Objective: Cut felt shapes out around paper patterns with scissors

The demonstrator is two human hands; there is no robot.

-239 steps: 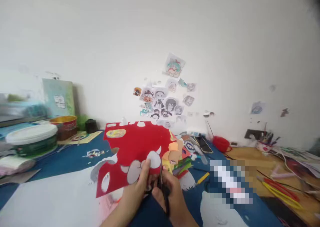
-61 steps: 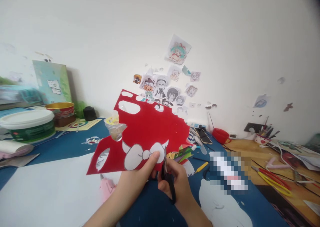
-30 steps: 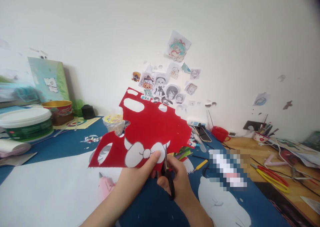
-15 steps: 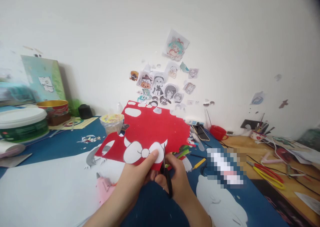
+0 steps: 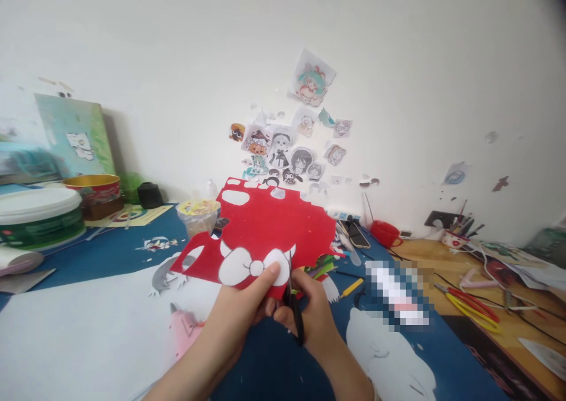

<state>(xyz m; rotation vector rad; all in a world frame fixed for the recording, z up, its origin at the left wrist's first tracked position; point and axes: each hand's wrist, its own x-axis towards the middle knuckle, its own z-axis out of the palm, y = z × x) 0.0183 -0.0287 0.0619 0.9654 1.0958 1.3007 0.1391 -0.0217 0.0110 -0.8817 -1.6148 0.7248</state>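
Note:
A large red sheet (image 5: 265, 218) with ragged, cut-out edges is held up before me. On its lower part lies a white paper bow (image 5: 234, 268) with dark outlines. My left hand (image 5: 252, 292) grips sheet and bow together, the thumb pressing on the bow's right loop. Black-handled scissors (image 5: 295, 312) are in my right hand (image 5: 312, 306), fingers in the handles. Their blades point up along the bow's right edge, at the red sheet. Part of the lower blade is hidden behind the sheet.
A pink glue gun (image 5: 183, 327) lies by my left forearm on white paper (image 5: 79, 336). White cut-out shapes (image 5: 384, 354) lie right of my right arm, near a yellow-handled tool (image 5: 352, 288). Farther right are red-and-yellow-handled pliers (image 5: 473, 306). A plastic cup (image 5: 198, 217) and tub (image 5: 39, 218) stand left.
The view has shifted very slightly. Both hands, the scissors and the red sheet stay in nearly the same place.

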